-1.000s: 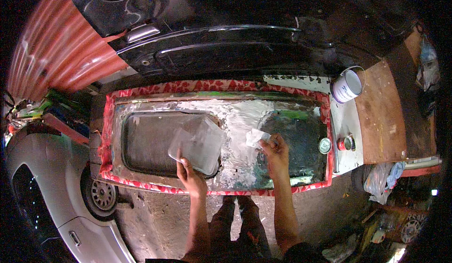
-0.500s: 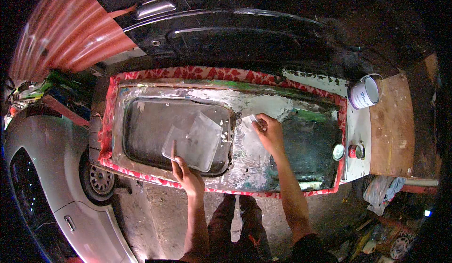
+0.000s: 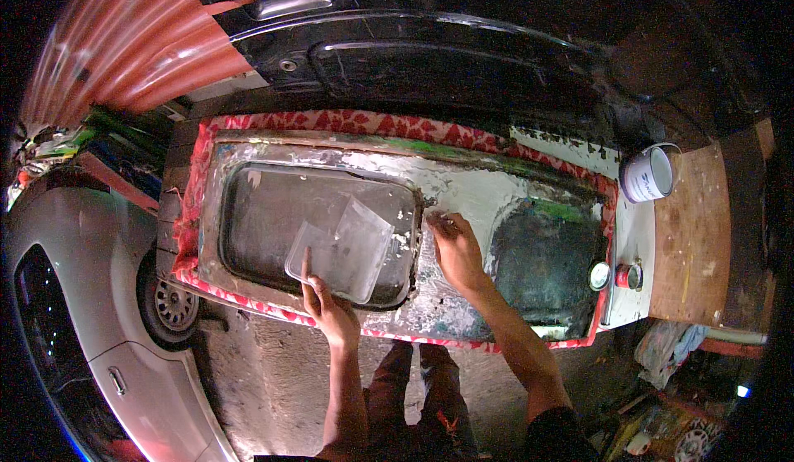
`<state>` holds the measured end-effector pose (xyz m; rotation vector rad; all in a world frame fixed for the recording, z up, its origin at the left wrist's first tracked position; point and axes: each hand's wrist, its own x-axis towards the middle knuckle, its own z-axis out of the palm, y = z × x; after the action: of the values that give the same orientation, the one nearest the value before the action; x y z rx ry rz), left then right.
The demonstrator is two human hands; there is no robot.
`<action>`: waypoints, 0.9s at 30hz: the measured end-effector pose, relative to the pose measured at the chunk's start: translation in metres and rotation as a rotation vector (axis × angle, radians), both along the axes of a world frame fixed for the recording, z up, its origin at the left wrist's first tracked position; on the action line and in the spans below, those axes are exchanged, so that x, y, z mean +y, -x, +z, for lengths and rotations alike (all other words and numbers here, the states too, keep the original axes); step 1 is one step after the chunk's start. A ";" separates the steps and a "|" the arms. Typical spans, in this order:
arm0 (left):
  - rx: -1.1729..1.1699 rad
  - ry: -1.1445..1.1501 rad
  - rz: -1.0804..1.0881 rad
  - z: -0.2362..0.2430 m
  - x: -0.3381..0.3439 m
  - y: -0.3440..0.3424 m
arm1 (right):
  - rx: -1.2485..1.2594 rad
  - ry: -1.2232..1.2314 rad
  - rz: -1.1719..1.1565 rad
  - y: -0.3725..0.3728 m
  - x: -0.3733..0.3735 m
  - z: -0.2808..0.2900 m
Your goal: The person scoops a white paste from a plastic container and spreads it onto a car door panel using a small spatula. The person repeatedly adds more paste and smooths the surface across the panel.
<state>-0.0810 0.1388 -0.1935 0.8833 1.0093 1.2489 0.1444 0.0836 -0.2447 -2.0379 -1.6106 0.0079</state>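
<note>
My left hand (image 3: 331, 309) grips a clear plastic container (image 3: 364, 251) by its near left side, index finger stretched along it. The container looks folded out into two panels and hangs over the dark recessed opening (image 3: 273, 214) of a worn panel (image 3: 438, 305). Patches of white filler (image 3: 471, 187) cover the panel's middle and upper edge. My right hand (image 3: 455, 247) is closed in a pinch just right of that opening, knuckles up, over the whitish area. What its fingertips hold is hidden.
Red-and-white patterned cloth (image 3: 289, 120) lies beneath the panel. To the right stand a white paint can (image 3: 648, 174), a small red tin (image 3: 628, 276) and a round lid (image 3: 599, 276). A silver car (image 3: 124, 338) is at left, a black vehicle body (image 3: 413, 57) beyond, corrugated red sheet (image 3: 132, 44) far left.
My right hand has moved left and slightly down, turning knuckles up; the pale piece at its fingertips no longer shows. My left hand stays put with the container. The view has shifted slightly.
</note>
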 end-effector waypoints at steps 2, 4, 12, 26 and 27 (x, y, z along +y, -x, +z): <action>0.019 -0.013 -0.027 0.002 0.000 -0.001 | 0.146 -0.007 -0.041 0.007 -0.009 -0.018; 0.019 -0.004 -0.033 0.001 -0.001 -0.001 | 0.276 -0.011 -0.034 0.013 -0.013 -0.014; -0.045 -0.019 0.017 -0.002 -0.006 -0.006 | 0.145 0.020 0.143 0.011 -0.040 0.013; -0.099 0.011 0.081 -0.011 -0.027 -0.011 | -0.016 -0.016 0.090 -0.014 0.020 0.020; -0.097 0.016 0.085 -0.010 -0.028 -0.012 | 0.003 0.147 0.087 -0.015 0.019 0.014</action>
<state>-0.0688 0.1110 -0.2034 0.7669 0.9866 1.3410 0.1590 0.1024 -0.2306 -2.0725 -1.7412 0.1653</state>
